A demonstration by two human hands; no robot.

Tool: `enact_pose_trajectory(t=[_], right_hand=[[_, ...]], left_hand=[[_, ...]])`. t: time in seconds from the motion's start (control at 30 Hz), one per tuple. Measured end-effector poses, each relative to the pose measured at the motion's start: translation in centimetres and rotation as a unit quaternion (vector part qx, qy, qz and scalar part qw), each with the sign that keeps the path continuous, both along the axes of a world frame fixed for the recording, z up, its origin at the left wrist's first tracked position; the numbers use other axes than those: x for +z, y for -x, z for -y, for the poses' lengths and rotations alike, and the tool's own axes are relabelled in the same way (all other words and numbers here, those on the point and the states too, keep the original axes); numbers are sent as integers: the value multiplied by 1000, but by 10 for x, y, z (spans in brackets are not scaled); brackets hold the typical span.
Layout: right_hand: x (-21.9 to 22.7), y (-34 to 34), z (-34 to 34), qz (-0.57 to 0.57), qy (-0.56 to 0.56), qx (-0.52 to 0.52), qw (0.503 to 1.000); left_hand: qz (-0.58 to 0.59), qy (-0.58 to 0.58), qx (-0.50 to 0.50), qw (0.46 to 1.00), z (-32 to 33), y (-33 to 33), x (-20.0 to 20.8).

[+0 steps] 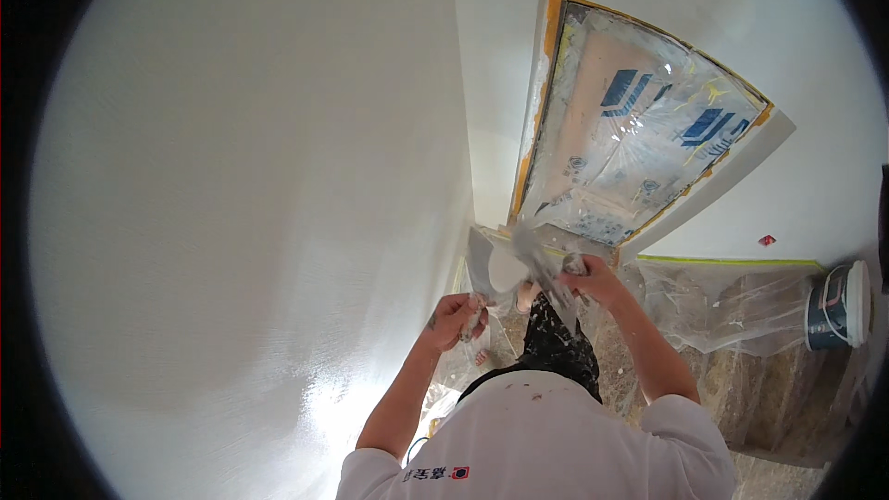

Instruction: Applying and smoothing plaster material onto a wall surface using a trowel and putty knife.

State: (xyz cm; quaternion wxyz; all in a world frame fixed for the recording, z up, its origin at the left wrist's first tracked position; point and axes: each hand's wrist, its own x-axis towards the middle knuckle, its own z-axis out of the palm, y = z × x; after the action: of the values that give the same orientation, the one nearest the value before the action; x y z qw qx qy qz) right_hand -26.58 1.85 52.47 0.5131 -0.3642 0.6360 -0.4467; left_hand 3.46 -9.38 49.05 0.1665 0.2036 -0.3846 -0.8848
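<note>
My left hand (454, 319) is wrapped around the handle of a putty knife (480, 257), its grey blade pointing up and away from me. To its right, my right hand (593, 282) grips a plastering trowel (544, 270) whose long metal blade is smeared by motion. The two blades are close together in front of my body; whether they touch, I cannot tell. Pale smears mark both handles. Any filler on the blades is too blurred to make out.
A smooth white wall (250, 176) rises close on my left. Ahead, a doorway (639, 130) is covered with printed plastic film edged in orange tape. Clear sheeting (713, 306) hangs below a green tape line at right. A dark bucket (827, 310) with a white rim stands beside it.
</note>
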Motion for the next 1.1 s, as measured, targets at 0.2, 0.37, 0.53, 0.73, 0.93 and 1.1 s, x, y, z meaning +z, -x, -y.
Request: enact_pose_trajectory(t=[0.2,0.37,0.53,0.73,0.93,1.1], right_hand=[[11,-6,-28,205,-3,-46,978],[19,-50,-18,-114,161,71,978],[17,-68,-1,-332,310,127,882],[-22,-62,14,-407,328,259,812],[-69,-65,70,-494,299,126,807],[-105,-65,205,-198,339,-227,891]], left_hand=[[134,119,137,974,14,6,10],[153,240,216,934,13,15,29],[185,466,265,824,-2,5,57],[175,738,200,620,9,-36,49],[412,459,238,750,-31,-69,-30],[484,324,172,795,-81,-95,-94]])
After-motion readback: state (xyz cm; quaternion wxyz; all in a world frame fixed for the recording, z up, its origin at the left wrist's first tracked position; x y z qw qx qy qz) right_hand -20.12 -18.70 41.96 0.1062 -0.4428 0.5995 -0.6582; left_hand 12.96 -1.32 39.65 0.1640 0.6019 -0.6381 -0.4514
